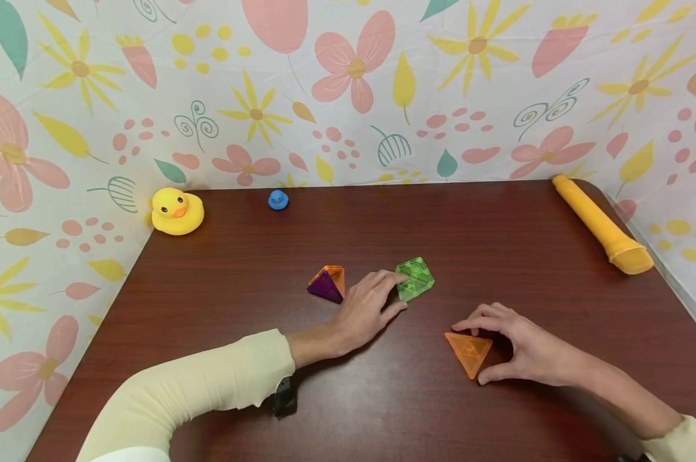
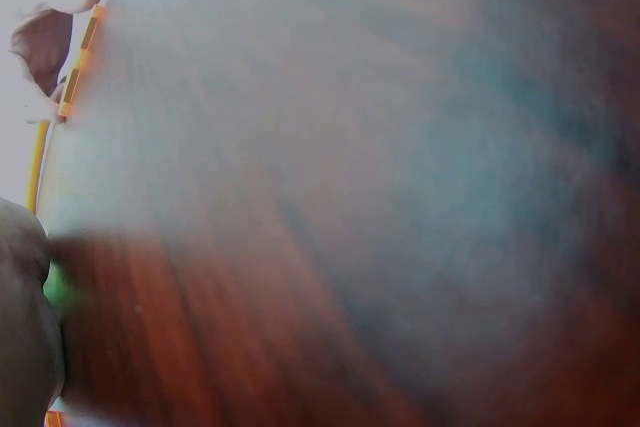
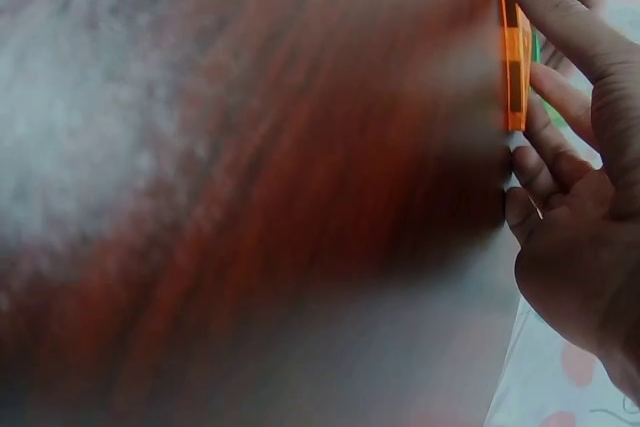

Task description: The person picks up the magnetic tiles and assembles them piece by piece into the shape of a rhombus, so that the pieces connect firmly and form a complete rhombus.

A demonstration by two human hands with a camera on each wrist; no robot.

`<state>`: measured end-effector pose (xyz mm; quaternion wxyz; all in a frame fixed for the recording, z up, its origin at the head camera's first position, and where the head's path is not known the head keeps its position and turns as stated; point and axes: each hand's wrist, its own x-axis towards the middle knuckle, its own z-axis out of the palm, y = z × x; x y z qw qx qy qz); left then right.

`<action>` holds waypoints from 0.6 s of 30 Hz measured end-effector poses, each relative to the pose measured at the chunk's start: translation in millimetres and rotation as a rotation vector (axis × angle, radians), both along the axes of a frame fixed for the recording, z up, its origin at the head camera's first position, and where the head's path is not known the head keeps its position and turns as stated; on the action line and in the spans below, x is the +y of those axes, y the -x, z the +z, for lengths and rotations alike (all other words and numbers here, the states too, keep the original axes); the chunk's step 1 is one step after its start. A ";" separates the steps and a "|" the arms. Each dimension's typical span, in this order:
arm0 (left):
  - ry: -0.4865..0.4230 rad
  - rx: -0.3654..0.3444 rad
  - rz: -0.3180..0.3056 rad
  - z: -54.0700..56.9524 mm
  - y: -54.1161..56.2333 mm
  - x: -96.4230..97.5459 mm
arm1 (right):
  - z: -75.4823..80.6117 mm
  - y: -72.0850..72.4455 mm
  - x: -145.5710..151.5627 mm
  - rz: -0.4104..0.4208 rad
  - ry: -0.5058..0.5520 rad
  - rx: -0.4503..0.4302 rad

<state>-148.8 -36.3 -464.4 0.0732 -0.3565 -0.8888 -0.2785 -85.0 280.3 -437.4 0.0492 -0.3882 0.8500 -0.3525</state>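
Pinching an orange triangular tile (image 1: 470,350) between spread thumb and finger, my right hand (image 1: 524,350) could flip it by squeezing unevenly; my left hand (image 1: 364,312), loosely extended, fingertips touching a green tile (image 1: 417,280), grips nothing.

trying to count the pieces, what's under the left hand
The left hand overlaps the left edge of the green piece; most of that piece shows. The table beneath the hand is covered, so anything there can't be seen.
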 end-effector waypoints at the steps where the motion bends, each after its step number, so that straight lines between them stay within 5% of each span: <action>1: 0.001 0.000 0.001 0.0 0.0 0.0 | -0.4 -0.6 -1.4 -0.003 -0.004 0.016; 9: -0.004 0.009 0.001 0.0 -0.3 -0.1 | -4.5 -2.6 -7.9 -0.021 -0.015 0.106; 18: -0.003 -0.003 -0.007 0.5 -0.2 -0.5 | -4.9 0.4 -7.5 0.003 0.080 0.038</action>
